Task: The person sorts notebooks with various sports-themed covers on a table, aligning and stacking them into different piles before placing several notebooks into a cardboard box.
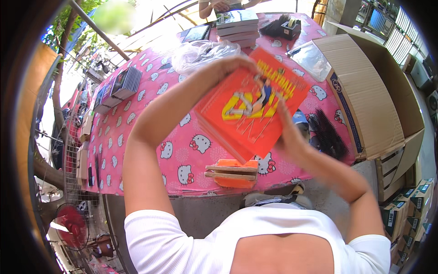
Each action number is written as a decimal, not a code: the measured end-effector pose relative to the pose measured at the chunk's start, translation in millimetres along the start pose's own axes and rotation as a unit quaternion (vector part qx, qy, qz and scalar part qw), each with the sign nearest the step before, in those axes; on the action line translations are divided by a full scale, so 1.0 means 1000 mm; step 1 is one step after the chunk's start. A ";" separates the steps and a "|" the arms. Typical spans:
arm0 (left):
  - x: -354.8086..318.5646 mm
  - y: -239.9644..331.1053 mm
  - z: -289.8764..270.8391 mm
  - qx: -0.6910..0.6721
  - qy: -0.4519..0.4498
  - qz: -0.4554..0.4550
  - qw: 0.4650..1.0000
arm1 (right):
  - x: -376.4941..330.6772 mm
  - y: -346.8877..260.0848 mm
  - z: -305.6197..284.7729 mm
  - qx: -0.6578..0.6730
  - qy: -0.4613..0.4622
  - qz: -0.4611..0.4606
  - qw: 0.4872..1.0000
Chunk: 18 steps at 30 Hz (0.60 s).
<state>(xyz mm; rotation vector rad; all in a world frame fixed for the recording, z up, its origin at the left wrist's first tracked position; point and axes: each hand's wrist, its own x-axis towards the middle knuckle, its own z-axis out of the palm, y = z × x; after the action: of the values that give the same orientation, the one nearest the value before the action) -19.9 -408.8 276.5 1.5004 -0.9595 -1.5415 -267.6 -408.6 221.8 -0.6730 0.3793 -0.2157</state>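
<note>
A stack of red books (pixel 237 130) with a volleyball player on the cover is in front of me, over the pink table. The top one is skewed against those below. My left hand (pixel 239 66) curls over the far left edge of the stack, its fingertips partly hidden. At the right edge is my right hand (pixel 290 133), somewhat blurred, its thumb side over the cover and the other fingers beneath the edge. Close to my body, an orange block with wooden slats (pixel 232 173) lies at the table's front edge.
Black spiral binding coils (pixel 327 134) lie right of the books, near an open cardboard box (pixel 365 91). Farther off are a plastic bag (pixel 200 55), a stack of books (pixel 237 27) and a tape dispenser (pixel 290 29). More books (pixel 117 89) line the left side. Another person's hand (pixel 221 5) shows across the table.
</note>
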 end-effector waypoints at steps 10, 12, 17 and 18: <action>0.052 -0.060 -0.052 -0.016 -0.159 -0.113 0.981 | 0.094 0.162 -0.041 -0.096 0.181 -0.147 0.968; 0.076 -0.071 -0.061 0.002 -0.207 -0.119 0.971 | 0.106 0.162 -0.053 -0.115 0.223 -0.208 0.945; 0.131 -0.127 -0.084 0.012 -0.244 -0.183 0.952 | 0.037 0.042 -0.037 -0.350 0.014 0.151 0.924; 0.131 -0.122 -0.077 0.023 -0.252 -0.164 0.954 | 0.021 0.010 -0.028 -0.311 -0.004 0.109 0.944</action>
<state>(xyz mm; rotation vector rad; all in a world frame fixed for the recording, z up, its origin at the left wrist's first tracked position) 53.2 -475.8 108.8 1.3718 -1.0657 -2.2276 -259.2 -423.3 189.1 -1.2444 0.5160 0.1299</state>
